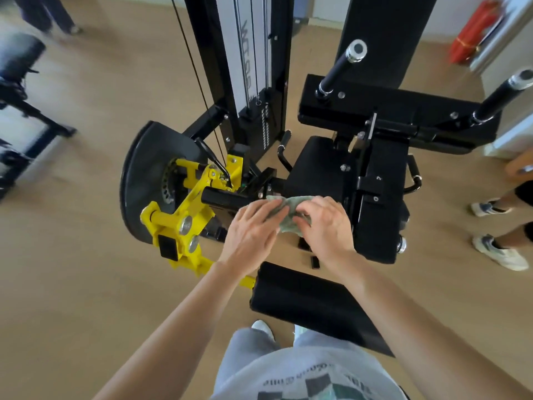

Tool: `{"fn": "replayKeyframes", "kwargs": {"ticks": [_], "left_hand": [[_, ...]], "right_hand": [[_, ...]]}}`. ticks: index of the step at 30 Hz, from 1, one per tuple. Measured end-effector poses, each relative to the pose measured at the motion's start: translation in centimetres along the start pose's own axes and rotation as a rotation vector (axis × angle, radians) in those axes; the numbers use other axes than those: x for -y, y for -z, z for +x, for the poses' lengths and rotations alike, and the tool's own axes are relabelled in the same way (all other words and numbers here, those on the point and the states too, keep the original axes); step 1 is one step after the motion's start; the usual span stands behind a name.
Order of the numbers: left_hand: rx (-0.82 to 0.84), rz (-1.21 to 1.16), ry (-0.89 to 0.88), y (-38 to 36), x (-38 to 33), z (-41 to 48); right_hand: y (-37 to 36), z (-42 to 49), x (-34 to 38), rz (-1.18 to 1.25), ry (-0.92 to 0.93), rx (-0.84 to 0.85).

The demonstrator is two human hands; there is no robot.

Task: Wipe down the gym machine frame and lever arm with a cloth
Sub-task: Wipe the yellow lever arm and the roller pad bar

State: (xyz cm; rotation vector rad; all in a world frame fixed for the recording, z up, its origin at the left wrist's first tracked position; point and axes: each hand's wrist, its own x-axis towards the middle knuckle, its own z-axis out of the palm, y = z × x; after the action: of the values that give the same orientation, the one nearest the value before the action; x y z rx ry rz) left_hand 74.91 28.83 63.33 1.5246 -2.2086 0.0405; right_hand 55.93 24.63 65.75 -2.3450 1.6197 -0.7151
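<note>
- The cloth [288,210], pale green and bunched, sits between both hands just over the near end of the black bar [222,199] that joins the yellow lever arm [190,204].
- The right hand [324,223] has its fingers curled over the cloth, a closed grip on it.
- The left hand [251,226] lays fairly straight fingers on the cloth's edge. The thumb is hidden, so I cannot tell whether this grip pinches or merely rests.
- By my reading the cloth is being gathered or refolded rather than drawn along metal. It may touch the bar beneath, but the hands hide the contact.
- No streaks or damp patches show, so nothing marks any part as done. I judge the lever arm, the bar and the tall black frame [277,67] all still to be wiped.
- The machine stands on a tan wood-look floor [95,255], with a black seat pad [317,168] and a roller pad [311,298] close by.
- In the room are another machine [23,111] at the left, a red extinguisher [473,33] in the far corner, and onlookers' white shoes [501,255] at the right.
</note>
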Motion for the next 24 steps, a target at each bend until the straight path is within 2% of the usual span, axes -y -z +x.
{"fn": "replayKeyframes", "kwargs": {"ticks": [3, 9, 15, 19, 24], "left_hand": [[-0.027, 0.004, 0.054, -0.1, 0.7, 0.2], [-0.113, 0.049, 0.030, 0.8, 5.2, -0.1], [-0.088, 0.007, -0.008, 3.1, 12.1, -0.6], [-0.031, -0.097, 0.028, 4.0, 16.4, -0.9], [0.146, -0.309, 0.076, 4.9, 18.7, 1.0]], "right_hand": [[-0.3, -0.1, 0.1, -0.011, 0.012, 0.037], [-2.7, 0.7, 2.5, -0.007, 0.034, 0.015], [-6.7, 2.8, 8.4, 0.000, -0.038, -0.014], [-9.5, 3.6, 11.8, -0.032, -0.073, -0.065], [-10.6, 2.8, 13.2, -0.133, -0.114, -0.167]]}}
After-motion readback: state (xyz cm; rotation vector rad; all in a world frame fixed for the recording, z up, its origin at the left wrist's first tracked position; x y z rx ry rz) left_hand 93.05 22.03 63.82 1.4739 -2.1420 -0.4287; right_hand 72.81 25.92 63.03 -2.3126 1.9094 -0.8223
